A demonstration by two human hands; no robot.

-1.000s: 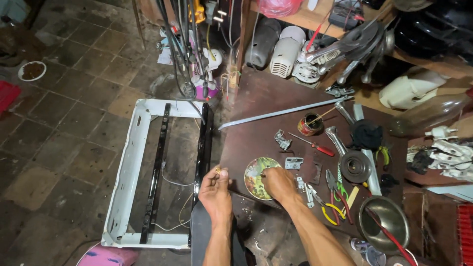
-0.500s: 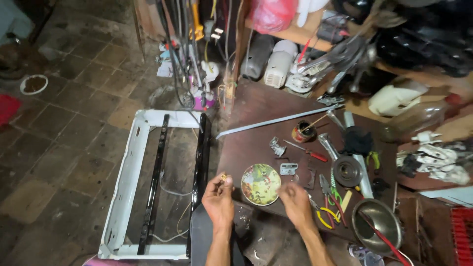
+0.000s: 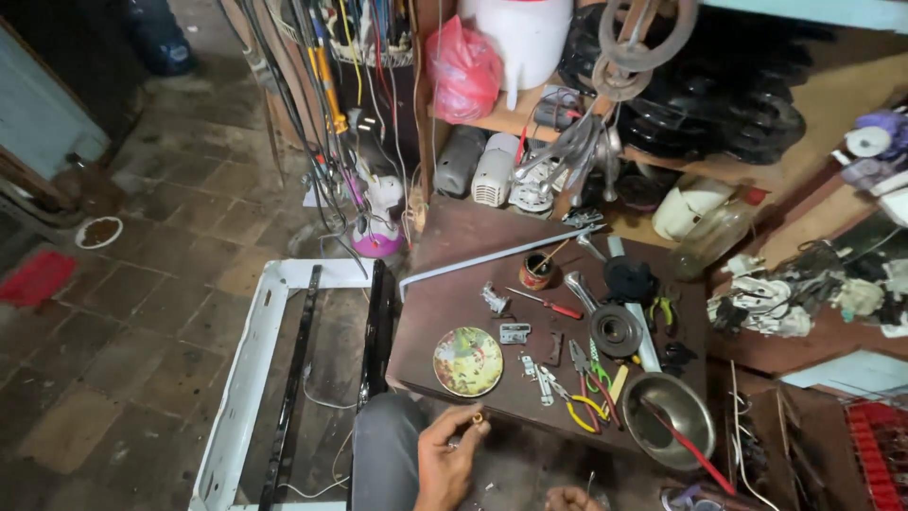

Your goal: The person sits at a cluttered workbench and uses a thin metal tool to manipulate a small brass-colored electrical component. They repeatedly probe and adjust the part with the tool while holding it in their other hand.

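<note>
We see left hand (image 3: 446, 461) pinching a small brass part (image 3: 478, 416); right hand (image 3: 567, 498) mostly cropped, grip unclear. Steel bowl (image 3: 673, 416) holds a red-handled tool (image 3: 695, 452).

Dim workshop, worn stone-tiled floor (image 3: 180, 237), cluttered wooden shelves (image 3: 832, 104), low brown worktable (image 3: 463, 255), white metal frame (image 3: 248, 369) on the floor

Dark brown worktable (image 3: 445, 312), round decorated plate (image 3: 468, 361), steel bowl (image 3: 662, 407), red-handled screwdriver (image 3: 549, 304), yellow-handled pliers (image 3: 572, 409), long metal bar (image 3: 497, 257), black pulley wheel (image 3: 616, 330)
</note>
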